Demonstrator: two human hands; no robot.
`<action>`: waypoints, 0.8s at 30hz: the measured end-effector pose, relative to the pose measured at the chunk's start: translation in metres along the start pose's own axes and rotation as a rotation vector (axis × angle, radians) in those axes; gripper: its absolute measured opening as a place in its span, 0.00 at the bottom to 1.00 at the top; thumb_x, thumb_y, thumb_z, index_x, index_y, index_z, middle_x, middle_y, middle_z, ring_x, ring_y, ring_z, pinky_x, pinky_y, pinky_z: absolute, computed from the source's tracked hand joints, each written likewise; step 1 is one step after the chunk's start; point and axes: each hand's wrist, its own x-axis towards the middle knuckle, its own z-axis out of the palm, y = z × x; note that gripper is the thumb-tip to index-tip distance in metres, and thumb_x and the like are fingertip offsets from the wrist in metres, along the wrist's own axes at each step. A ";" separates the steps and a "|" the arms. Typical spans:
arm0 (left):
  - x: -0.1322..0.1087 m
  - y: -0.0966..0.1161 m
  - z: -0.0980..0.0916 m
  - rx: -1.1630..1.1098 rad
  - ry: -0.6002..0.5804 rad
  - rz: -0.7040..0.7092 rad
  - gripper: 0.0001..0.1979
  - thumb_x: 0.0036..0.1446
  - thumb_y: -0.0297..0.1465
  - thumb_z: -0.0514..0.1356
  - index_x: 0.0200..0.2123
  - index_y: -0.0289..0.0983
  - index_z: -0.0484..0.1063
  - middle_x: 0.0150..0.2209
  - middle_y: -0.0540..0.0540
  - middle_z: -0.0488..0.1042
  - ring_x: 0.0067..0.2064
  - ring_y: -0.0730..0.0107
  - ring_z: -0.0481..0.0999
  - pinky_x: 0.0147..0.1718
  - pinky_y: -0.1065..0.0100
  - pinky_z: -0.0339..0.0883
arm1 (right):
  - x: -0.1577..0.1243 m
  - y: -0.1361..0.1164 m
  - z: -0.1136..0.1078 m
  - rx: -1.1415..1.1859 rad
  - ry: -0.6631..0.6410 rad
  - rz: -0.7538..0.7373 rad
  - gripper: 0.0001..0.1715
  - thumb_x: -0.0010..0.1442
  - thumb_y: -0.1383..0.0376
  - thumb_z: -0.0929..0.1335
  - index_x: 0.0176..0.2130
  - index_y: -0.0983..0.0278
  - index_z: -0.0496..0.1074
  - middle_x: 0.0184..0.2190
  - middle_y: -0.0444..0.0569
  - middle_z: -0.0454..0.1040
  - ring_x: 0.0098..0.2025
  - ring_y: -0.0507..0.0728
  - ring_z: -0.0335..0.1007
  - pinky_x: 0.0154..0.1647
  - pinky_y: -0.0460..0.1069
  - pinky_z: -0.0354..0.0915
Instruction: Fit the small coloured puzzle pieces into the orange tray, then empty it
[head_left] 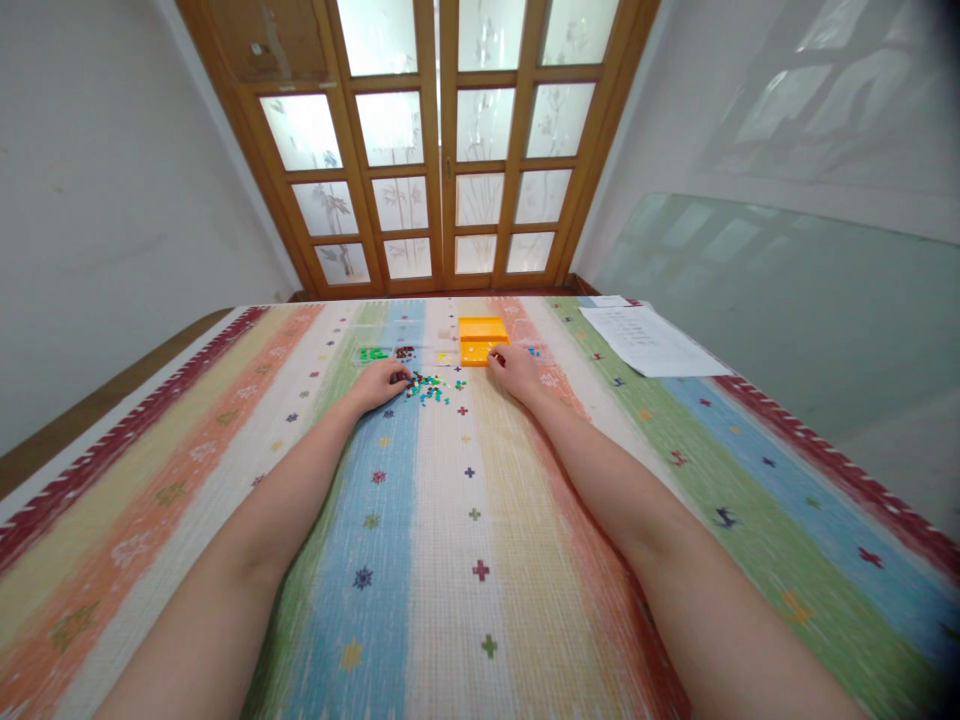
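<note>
A loose pile of small blue, green and dark bead-like pieces (429, 387) lies on the tablecloth. At its left edge rests my left hand (379, 386), fingers curled together; whatever may be between the fingertips is too small to make out. My right hand (516, 372) is at the front right corner of an open orange box (484, 327), its fingertips pinched over the box's front part. I cannot make out what they hold. Clear containers flank the box, with green pieces (373, 354), dark brown pieces (405, 352) and yellow pieces (444, 357) left of it, and blue pieces (533, 352) to the right.
A striped, patterned tablecloth (450, 520) covers the table. White printed paper (645, 340) lies at the far right. Behind the table stand wooden doors with glass panes (480, 140), and a pale glass panel (750, 300) leans along the right wall.
</note>
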 end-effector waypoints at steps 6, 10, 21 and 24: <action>0.000 0.001 0.002 -0.016 0.008 0.023 0.10 0.61 0.37 0.63 0.40 0.39 0.81 0.38 0.45 0.78 0.39 0.62 0.74 0.41 0.63 0.67 | -0.001 -0.001 0.003 0.001 0.001 -0.066 0.14 0.67 0.65 0.65 0.39 0.63 0.80 0.38 0.53 0.82 0.39 0.59 0.71 0.39 0.51 0.56; 0.001 0.004 0.003 -0.001 0.013 0.034 0.10 0.63 0.38 0.62 0.38 0.39 0.80 0.37 0.45 0.77 0.39 0.62 0.74 0.42 0.62 0.66 | -0.001 0.000 0.004 -0.001 -0.015 -0.060 0.14 0.67 0.65 0.64 0.39 0.63 0.80 0.38 0.53 0.81 0.39 0.59 0.71 0.40 0.51 0.57; 0.001 0.003 0.006 0.012 0.022 0.053 0.15 0.64 0.31 0.57 0.48 0.43 0.82 0.44 0.44 0.78 0.47 0.59 0.76 0.52 0.59 0.68 | -0.001 -0.002 0.002 -0.014 -0.028 -0.052 0.15 0.67 0.65 0.64 0.39 0.63 0.80 0.39 0.54 0.82 0.40 0.59 0.71 0.41 0.51 0.57; 0.001 0.004 0.007 0.038 0.025 0.025 0.13 0.63 0.32 0.58 0.45 0.42 0.82 0.42 0.43 0.78 0.46 0.58 0.76 0.51 0.58 0.69 | -0.002 -0.003 0.001 -0.012 -0.035 -0.049 0.15 0.67 0.65 0.64 0.40 0.63 0.80 0.39 0.54 0.82 0.40 0.59 0.72 0.42 0.51 0.58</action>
